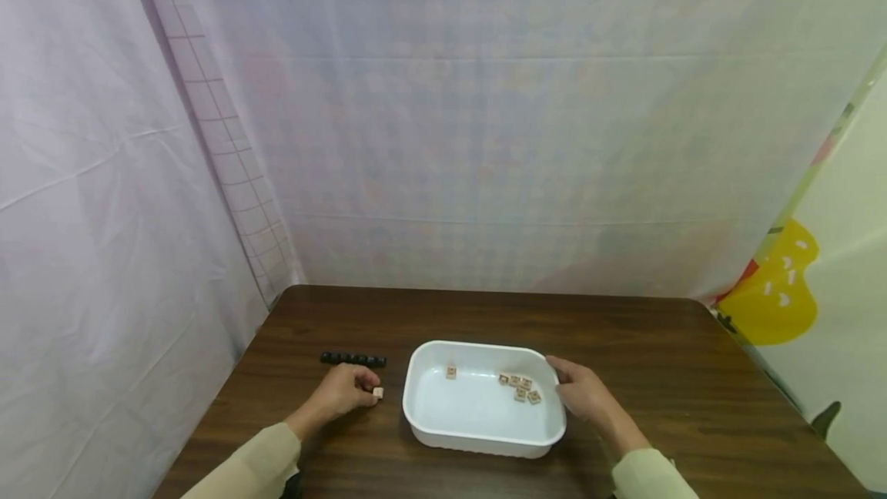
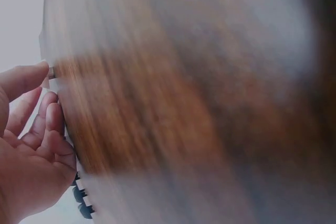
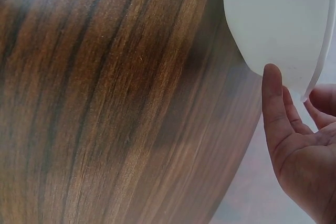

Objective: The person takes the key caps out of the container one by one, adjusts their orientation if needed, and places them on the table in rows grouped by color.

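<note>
Work surface: a dark wooden table (image 1: 693, 376) carried a white tub (image 1: 478, 437), set near the front edge between the two hands.
Left hand: the left hand (image 1: 341, 393) lay on the table just left of the tub, fingers curled, pinching one small tan cube (image 1: 377, 392) at the fingertips. The left wrist view was badly blurred; it showed the thumb tip against a small pale piece (image 2: 51, 72) and no more.
Right hand: the right hand (image 1: 582, 393) rested against the tub's right rim. In the right wrist view the thumb (image 3: 273, 103) lay along the outer wall and the fingers (image 3: 320, 103) bent over the rim edge, a light steadying hold.
Tub contents: one tan cube lay alone toward the far left (image 1: 451, 371); a loose cluster of cubes (image 1: 520, 387) lay toward the far right. Letters or marks on them could not be read.
Row of black pieces: a short line of dark pieces (image 1: 352, 359) lay on the table beyond the left hand, apart from it.
Step in hand, judged: a single cube was held outside the tub, close to its left wall, while the tub was braced.
Next move, judged: it called for a firm pinch on a very small piece and for clearing the tub's raised rim, with the right hand holding the tub still.
</note>
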Available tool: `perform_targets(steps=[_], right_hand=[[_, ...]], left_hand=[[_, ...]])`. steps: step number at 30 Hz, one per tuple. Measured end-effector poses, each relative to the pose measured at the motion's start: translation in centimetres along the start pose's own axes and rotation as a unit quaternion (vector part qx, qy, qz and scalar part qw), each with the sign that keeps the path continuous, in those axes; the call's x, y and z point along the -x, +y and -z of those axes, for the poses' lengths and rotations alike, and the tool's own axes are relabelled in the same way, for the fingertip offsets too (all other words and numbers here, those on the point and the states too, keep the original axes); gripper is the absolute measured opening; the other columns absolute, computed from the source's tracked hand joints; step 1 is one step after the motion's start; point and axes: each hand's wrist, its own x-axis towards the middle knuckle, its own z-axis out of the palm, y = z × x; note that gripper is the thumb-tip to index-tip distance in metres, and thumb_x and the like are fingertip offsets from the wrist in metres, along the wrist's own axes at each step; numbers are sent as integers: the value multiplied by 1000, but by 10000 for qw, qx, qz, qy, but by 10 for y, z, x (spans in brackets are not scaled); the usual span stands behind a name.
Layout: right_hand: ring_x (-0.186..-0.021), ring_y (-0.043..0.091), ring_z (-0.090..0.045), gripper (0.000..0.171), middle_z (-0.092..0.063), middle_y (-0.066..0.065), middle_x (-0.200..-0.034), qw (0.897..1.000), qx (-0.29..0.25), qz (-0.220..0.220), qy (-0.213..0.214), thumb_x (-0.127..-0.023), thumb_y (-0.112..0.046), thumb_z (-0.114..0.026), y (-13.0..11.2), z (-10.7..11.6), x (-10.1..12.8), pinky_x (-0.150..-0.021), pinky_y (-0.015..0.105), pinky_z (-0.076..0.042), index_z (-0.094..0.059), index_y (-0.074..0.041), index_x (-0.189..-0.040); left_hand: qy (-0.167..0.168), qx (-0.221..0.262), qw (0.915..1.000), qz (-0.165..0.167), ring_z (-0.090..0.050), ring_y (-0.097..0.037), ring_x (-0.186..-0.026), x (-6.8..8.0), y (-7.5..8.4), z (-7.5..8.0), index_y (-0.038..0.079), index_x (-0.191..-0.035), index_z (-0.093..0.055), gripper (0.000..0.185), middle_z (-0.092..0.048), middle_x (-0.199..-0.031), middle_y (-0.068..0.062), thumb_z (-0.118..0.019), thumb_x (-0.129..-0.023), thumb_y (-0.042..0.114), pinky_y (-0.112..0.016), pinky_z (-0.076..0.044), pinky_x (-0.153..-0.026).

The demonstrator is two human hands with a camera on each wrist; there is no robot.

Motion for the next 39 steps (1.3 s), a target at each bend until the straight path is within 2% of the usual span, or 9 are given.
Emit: perform_targets(steps=[7,16,23,28,32,39], right_hand=[[-113,37,-55,59,-53,33,-133,9999,91,48,25,-83,6,-54,1,0,-1,-95,53,-46,-45,10,-141],[-108,35,-58,59,-56,33,-129,9998,118,169,54,-81,6,-55,1,1,0,-90,48,-50,-46,11,-140],[-112,37,-57,59,-56,33,-130,9995,236,178,53,-82,5,-55,1,1,0,-93,52,-48,-46,10,-140],[-115,38,-54,59,-53,32,-134,9999,171,6,4,-84,4,-55,0,2,1,-95,54,-46,-45,9,-142],[-115,38,-54,58,-53,32,-134,9999,166,6,1,-85,4,-54,0,1,1,-96,54,-46,-45,9,-142],[-113,37,-56,59,-55,32,-131,9999,150,86,7,-84,4,-55,1,1,0,-95,53,-46,-45,10,-141]], left_hand=[[-36,7,10000,58,-56,-14,-73,1,3,1,2,-91,-71,25,-63,-79,-2,-82,-69,-2,-29,-46,-67],[-79,-9,10000,-1,-56,-13,-73,2,2,2,2,-90,-71,24,-63,-79,-1,-82,-70,-1,-28,-46,-67],[-191,130,9997,46,-57,-14,-75,0,6,9,0,-94,-70,23,-64,-81,-3,-81,-74,3,-28,-49,-65],[-111,97,9998,107,-56,-15,-77,-5,18,13,-1,-98,-70,21,-63,-83,-2,-78,-79,6,-31,-48,-66],[-64,102,9999,3,-56,-14,-77,-11,30,13,-1,-101,-71,20,-62,-82,0,-76,-83,6,-30,-48,-65],[-92,275,9995,-132,-59,-15,-82,-24,62,2,1,-104,-71,19,-66,-87,-1,-74,-86,9,-31,-51,-69]])
